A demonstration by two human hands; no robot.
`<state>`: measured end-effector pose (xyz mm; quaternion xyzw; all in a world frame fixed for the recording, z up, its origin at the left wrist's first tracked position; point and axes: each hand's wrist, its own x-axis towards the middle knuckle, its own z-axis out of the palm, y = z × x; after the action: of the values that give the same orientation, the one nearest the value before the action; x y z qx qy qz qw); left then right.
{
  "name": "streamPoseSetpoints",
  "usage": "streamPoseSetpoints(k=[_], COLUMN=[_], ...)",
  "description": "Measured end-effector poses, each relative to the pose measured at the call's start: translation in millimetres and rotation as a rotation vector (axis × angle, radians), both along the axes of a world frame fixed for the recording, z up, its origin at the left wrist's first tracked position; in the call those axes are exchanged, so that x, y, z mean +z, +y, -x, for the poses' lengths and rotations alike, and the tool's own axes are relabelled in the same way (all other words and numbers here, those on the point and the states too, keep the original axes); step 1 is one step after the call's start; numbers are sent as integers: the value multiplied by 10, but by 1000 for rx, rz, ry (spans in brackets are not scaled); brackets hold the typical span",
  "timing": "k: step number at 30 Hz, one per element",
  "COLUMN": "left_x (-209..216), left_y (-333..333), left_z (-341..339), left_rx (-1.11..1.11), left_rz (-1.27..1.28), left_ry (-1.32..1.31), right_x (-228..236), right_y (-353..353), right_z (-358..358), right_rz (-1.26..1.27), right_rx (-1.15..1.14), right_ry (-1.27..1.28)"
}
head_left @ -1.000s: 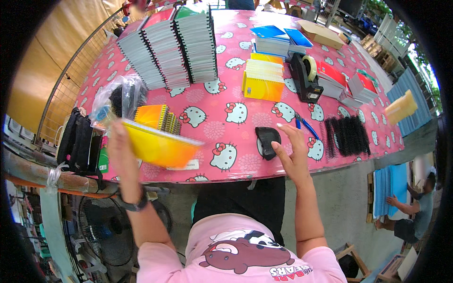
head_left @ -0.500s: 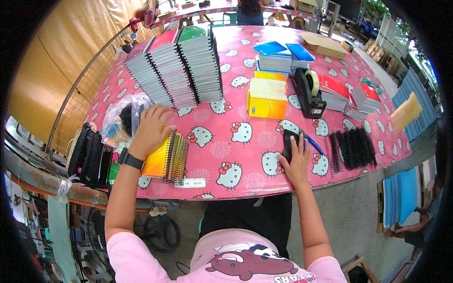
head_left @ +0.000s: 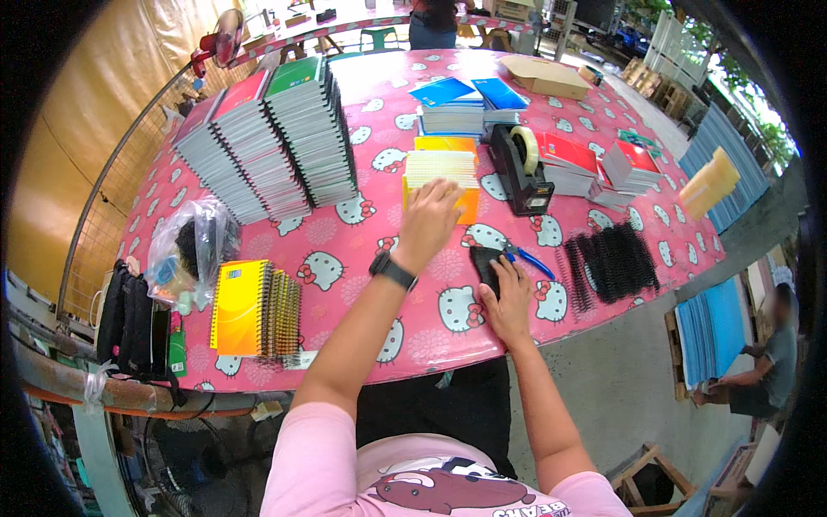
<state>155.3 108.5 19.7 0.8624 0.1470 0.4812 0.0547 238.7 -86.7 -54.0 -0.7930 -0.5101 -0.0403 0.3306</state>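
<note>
My left hand [head_left: 429, 222], a dark watch at its wrist, reaches over the near side of a yellow notebook stack [head_left: 466, 205] mid-table. Its fingers are apart and slightly bent, and the fingertips overlap the stack; firm contact cannot be made out. Under my right hand [head_left: 508, 303] lies a flat black object [head_left: 484, 262], its kind unclear; the spread fingers rest on it. Blue-handled pliers [head_left: 532, 260] lie just beyond those fingers. To the left stands a row of yellow spiral notebooks [head_left: 242, 308] with coils along their right side.
Tall stacks of coil-bound notebooks [head_left: 312, 142] rise at the left. A plastic bag [head_left: 205, 246] sits in front of them. Past my right hand are a black tape dispenser [head_left: 519, 177], red-covered pads [head_left: 568, 153] and black coils [head_left: 610, 261]. Blue-covered pads [head_left: 452, 114] stand farther back.
My left hand has left the spiral notebooks at the left and moved right to the mid-table yellow stack. My right hand stays on the black object. The whole view has shifted.
</note>
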Motion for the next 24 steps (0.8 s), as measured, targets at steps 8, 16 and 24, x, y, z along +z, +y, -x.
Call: streamPoseSetpoints(k=[8, 16, 24], left_x=[-264, 303, -106], left_y=[648, 11, -874], left_z=[-337, 683, 1374], left_rx=[67, -41, -34], left_rz=[1, 278, 412], left_ry=[317, 215, 327], right_x=[34, 177, 247], right_y=[8, -236, -179], right_z=[15, -697, -1244], right_rz=[-70, -291, 456], right_rx=[-8, -290, -418], right_ry=[76, -89, -55])
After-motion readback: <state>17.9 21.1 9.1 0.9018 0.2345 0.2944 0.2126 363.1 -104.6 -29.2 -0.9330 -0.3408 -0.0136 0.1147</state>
